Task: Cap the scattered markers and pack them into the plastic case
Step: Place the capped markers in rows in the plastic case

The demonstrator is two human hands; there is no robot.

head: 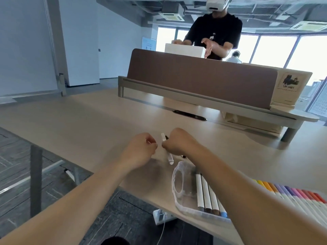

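My right hand (177,144) is closed around a white marker (169,157) whose lower end points down toward the table; a white end and a dark end stick up above the fist. My left hand (141,149) is curled just left of it, fingers pinched on something small that I cannot make out. The clear plastic case (178,184) lies open on the table under my right forearm, with several white markers (206,193) in a row inside. More markers with coloured caps (290,193) show to the right of my forearm.
The beige table (92,124) has its near edge running diagonally below my arms. A brown desk divider (200,78) stands at the back, with a person in a headset handling a white box (184,49) behind it. A power strip (161,216) lies on the floor.
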